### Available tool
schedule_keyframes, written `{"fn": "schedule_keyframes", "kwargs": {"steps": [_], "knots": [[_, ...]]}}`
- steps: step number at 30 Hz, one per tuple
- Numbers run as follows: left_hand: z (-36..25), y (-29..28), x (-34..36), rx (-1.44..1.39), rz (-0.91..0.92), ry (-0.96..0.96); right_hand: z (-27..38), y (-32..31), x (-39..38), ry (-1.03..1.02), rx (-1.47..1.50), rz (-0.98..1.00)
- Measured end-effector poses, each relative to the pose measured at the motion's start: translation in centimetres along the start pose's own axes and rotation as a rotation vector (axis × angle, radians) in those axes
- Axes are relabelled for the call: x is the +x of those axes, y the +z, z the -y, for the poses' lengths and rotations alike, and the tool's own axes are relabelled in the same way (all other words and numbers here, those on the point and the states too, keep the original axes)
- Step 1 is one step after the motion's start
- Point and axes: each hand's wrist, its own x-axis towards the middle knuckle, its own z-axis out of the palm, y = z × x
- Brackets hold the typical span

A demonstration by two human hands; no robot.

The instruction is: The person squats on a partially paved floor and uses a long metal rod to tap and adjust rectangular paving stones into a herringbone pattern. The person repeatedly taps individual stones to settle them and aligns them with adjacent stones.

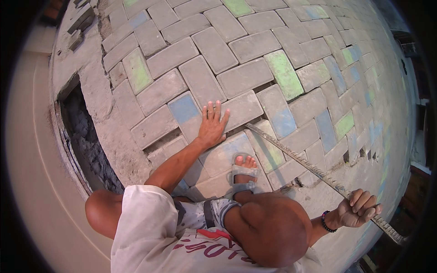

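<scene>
My left hand (211, 123) lies flat and open on a grey paving block (243, 109), its fingers also reaching the blue-tinted block (184, 109) beside it. My right hand (359, 209), with a bead bracelet at the wrist, is closed around a ribbed steel rod (300, 159). The rod runs up and to the left, and its tip rests at a joint between blocks just right of my left hand. I am squatting, with one sandalled foot (243, 170) on the blocks below my left hand.
Herringbone paving (255, 45) of grey, green and blue blocks fills the view. A dark open trench (86, 136) runs along the left beside a pale concrete kerb (32, 150). Loose block pieces (77, 27) lie at the top left. Unfilled gaps (364, 154) show at the paving's right edge.
</scene>
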Motion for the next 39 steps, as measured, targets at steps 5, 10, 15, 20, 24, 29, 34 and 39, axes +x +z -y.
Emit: {"fn": "schedule_keyframes", "kwargs": {"steps": [5, 10, 15, 20, 24, 29, 34, 39], "knots": [[-0.3, 0.2, -0.1, 0.020, 0.007, -0.012, -1.3, 0.4, 2.6, 0.029, 0.045, -0.086], [-1.0, -0.5, 0.1, 0.022, 0.022, -0.050, 4.5, 0.9, 5.1, -0.038, 0.054, -0.048], [-4.9, -1.3, 2.6, -0.054, -0.024, 0.172, 8.9, -2.0, 6.3, -0.127, -0.025, -0.050], [-11.0, -0.7, 8.3, 0.072, 0.069, 0.422, 8.2, -4.9, 5.4, -0.139, -0.045, -0.064], [-14.8, 0.4, 12.4, 0.089, 0.135, 0.578, 8.5, -7.3, 4.8, -0.121, -0.031, -0.023], [-17.2, 1.5, 14.3, 0.110, 0.223, 0.669, 9.2, -8.1, 4.9, -0.054, -0.113, 0.012], [-17.3, 1.7, 15.0, 0.054, 0.215, 0.736, 8.1, -6.6, 6.6, -0.200, -0.343, -0.220], [-16.7, 0.9, 15.7, 0.049, 0.255, 0.767, 4.6, -2.7, 9.4, -0.164, -0.325, -0.178]]}}
